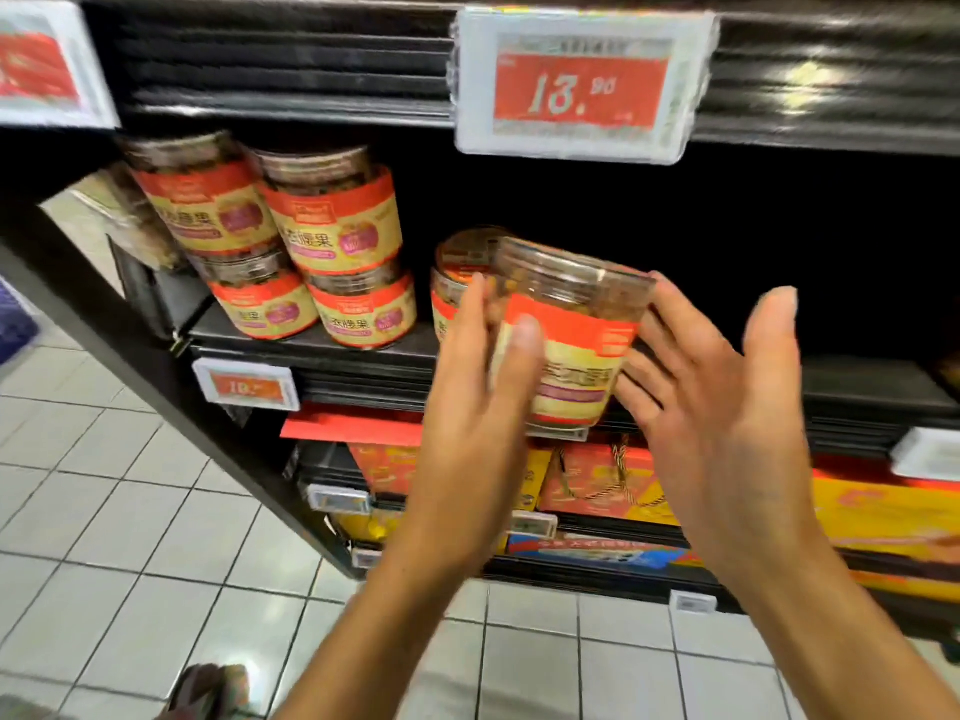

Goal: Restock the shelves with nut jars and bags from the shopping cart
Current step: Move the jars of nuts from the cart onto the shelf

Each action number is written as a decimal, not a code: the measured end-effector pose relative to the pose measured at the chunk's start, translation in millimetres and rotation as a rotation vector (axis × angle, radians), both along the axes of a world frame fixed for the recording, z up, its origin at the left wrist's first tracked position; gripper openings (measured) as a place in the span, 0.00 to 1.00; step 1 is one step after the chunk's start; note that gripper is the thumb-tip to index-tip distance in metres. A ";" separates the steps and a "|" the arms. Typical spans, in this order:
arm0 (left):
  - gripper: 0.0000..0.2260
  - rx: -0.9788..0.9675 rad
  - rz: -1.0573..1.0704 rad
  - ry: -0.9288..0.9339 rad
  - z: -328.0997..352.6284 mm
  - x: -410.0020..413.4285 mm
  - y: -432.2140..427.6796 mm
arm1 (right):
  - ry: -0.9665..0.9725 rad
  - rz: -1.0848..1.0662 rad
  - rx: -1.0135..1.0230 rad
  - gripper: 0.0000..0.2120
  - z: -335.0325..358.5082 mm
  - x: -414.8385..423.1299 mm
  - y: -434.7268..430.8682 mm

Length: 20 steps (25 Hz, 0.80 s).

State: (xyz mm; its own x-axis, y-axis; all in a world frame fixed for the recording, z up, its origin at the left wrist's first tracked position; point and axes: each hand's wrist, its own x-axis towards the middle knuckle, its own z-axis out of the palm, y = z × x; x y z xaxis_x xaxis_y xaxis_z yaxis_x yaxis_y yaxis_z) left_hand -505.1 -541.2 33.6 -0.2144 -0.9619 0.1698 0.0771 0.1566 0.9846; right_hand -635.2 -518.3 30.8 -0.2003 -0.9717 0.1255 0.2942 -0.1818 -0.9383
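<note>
- Nut jar (571, 324), clear, nuts inside: tilted at the shelf (857, 381) front edge, pressed between straight-fingered left hand (478, 407) and right hand (727, 418).
- Matching jars (337, 231): four, stacked two high at the shelf's left end.

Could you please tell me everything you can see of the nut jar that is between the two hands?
The nut jar is a round, clear plastic tub with nuts showing through its upper part. An orange-red and cream label with a purple band wraps its lower part. It sits slightly tilted at the front edge of the middle shelf, just in front of a matching jar. The left hand presses its left side, thumb across the label; the right hand touches its right side.
</note>
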 end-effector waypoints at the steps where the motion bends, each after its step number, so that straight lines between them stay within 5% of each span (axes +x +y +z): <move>1: 0.29 -0.007 -0.029 0.078 4.4 4.8 -7.6 | -0.033 -0.006 -0.026 0.27 1.8 -0.8 3.4; 6: 0.20 -0.083 0.042 0.149 19.4 14.9 -37.0 | 0.072 0.029 -0.098 0.20 13.2 10.5 -17.0; 10: 0.27 -0.066 0.129 -0.037 17.1 17.6 -69.5 | 0.048 -0.019 -0.120 0.13 21.2 13.0 -51.2; 14: 0.36 0.093 0.090 0.006 11.9 25.2 -93.9 | 0.059 0.016 -0.176 0.17 22.0 19.1 -85.5; 20: 0.28 -0.027 0.036 0.046 -2.1 35.2 -90.7 | 0.221 0.014 -0.109 0.14 -5.0 14.8 -94.2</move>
State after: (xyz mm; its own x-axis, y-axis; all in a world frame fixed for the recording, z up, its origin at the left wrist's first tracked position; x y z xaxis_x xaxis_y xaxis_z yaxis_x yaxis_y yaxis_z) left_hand -469.9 -631.8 31.5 -0.1716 -0.9637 0.2044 0.1161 0.1862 0.9756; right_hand -620.4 -612.5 25.8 -0.1434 -0.9523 0.2692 0.0873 -0.2831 -0.9551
